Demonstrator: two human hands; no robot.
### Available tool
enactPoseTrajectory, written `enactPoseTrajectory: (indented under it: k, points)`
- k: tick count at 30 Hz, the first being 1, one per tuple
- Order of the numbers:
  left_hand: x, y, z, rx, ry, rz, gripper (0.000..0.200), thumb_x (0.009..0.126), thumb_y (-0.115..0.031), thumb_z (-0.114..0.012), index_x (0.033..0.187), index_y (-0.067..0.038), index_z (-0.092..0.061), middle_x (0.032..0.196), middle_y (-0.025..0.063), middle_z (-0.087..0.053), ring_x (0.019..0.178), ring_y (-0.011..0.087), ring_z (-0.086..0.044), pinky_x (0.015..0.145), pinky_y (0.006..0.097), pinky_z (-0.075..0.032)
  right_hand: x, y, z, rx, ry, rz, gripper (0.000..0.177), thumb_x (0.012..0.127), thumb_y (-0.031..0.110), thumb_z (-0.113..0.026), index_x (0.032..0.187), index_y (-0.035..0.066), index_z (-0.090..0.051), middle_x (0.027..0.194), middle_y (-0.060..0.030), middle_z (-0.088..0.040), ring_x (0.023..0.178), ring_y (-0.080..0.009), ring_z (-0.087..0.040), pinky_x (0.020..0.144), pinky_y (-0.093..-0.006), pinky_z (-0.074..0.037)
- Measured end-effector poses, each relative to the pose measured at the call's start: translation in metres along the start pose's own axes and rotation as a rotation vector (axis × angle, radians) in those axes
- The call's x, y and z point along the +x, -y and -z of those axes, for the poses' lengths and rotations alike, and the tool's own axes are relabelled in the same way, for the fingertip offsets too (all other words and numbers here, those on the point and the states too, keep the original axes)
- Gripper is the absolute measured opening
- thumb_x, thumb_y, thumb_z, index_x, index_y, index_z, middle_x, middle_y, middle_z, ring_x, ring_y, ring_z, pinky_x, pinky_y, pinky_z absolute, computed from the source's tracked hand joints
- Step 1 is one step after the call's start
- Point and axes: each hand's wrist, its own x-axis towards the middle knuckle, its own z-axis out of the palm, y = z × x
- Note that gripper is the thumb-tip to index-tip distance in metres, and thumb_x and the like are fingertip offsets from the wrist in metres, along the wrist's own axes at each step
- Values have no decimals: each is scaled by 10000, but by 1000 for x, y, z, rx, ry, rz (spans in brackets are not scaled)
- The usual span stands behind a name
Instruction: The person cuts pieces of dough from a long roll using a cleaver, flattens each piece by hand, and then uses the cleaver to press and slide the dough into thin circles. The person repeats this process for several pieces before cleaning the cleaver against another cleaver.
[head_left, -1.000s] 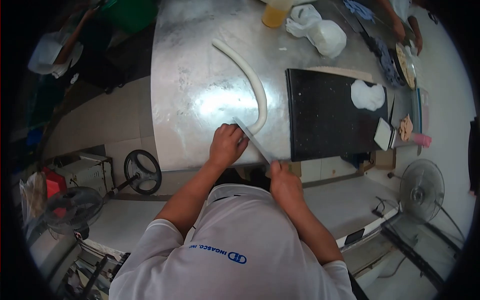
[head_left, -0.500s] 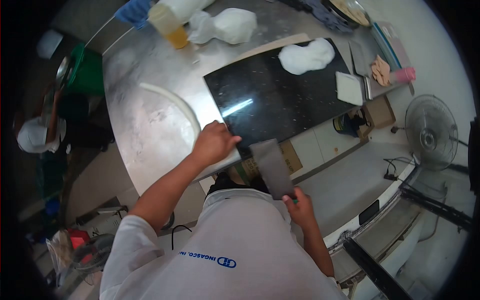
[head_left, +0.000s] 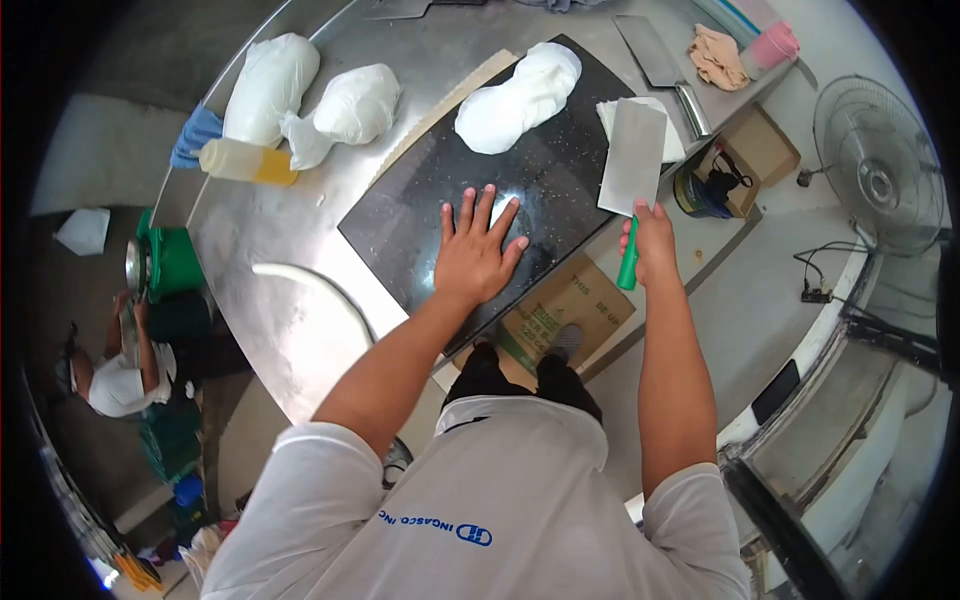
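Your left hand (head_left: 475, 255) is spread wide, palm down on the black, speckled rectangular board (head_left: 400, 215), with nothing in its grasp. Your right hand (head_left: 653, 243) is closed around the green handle of a rectangular metal cleaver (head_left: 632, 158); you have its broad blade raised beside the board's right end, partly covering a white square piece (head_left: 672, 148) from view. On the shiny metal desk (head_left: 265, 235), left of the board, lies a curved, pale dough rope (head_left: 318, 290), its near end hidden by your left forearm. Beyond your left hand, a white, lumpy mass (head_left: 518, 98) rests on the board. A clear bottle of yellow liquid (head_left: 248, 163) lies beside two white bundles (head_left: 272, 88).
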Motion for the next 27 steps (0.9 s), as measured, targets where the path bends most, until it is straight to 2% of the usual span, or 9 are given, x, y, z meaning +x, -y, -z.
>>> enactPoseTrajectory:
  k: [5,6,8,12,18,21,24,25,27]
  points:
    - [-5,8,23,-170,48,-92,705,1018,-605,-446,1595,-206,-376,1684,196,-226,1569,418,-153,1236,633,-103,-104,-59,5,-335,213,46,195,1015,211,-611,1132,55,-608,635,2,-523,435,-105,-469,399,-286,-388]
    - [-11,10,27,-60,27,-268,716,1008,-648,-422,1589,-230,-393,1682,170,-260,1568,423,-153,1231,659,-91,-123,-76,3,-525,323,-81,264,988,224,-657,1165,32,-621,717,-42,-626,548,-164,-597,502,-339,-495]
    - [-25,33,-4,-142,149,-746,719,986,-669,-442,1563,-240,-439,1677,124,-294,1570,380,-185,1240,641,-116,-151,-134,-7,-702,626,185,465,947,346,-707,1206,-28,-607,1007,-245,-725,963,-403,-710,887,-496,-534]
    - [-16,34,0,-99,173,-785,736,938,-696,-505,1529,-259,-480,1630,99,-384,1544,321,-282,1238,621,-174,-138,-142,-27,-855,518,181,585,916,476,-703,1221,-17,-627,1037,-289,-700,1007,-445,-684,873,-483,-533]
    - [49,30,10,24,-20,-722,731,944,-689,-491,1515,-232,-497,1614,108,-406,1530,336,-315,1224,643,-161,-90,-54,-46,-901,501,49,483,924,408,-708,1151,-15,-656,1018,-223,-728,955,-370,-714,844,-466,-535]
    - [5,36,4,-26,106,-904,729,947,-682,-492,1513,-223,-497,1608,106,-412,1525,345,-316,1222,665,-142,-140,-110,-29,-848,599,299,647,872,363,-776,1364,15,-541,1138,-229,-715,1024,-388,-707,898,-473,-540]
    - [16,33,-7,-122,265,-1094,719,954,-668,-485,1519,-223,-486,1617,98,-396,1530,351,-296,1226,660,-138,-185,-132,-47,-1034,263,96,762,839,425,-801,1404,16,-496,1136,-251,-712,1063,-437,-686,908,-507,-533]
    - [12,30,-2,-87,271,-1107,715,959,-657,-478,1528,-225,-472,1630,90,-377,1536,352,-277,1233,644,-143,-172,-95,-54,-986,316,-90,834,808,463,-820,1408,-7,-480,1116,-287,-703,1080,-479,-665,917,-539,-521]
    - [36,27,5,-72,236,-1081,715,941,-665,-501,1509,-230,-494,1611,100,-402,1526,353,-298,1236,637,-150,-144,-84,-53,-1034,319,-43,858,802,468,-823,1415,-16,-468,1106,-296,-702,1064,-476,-673,912,-538,-524]
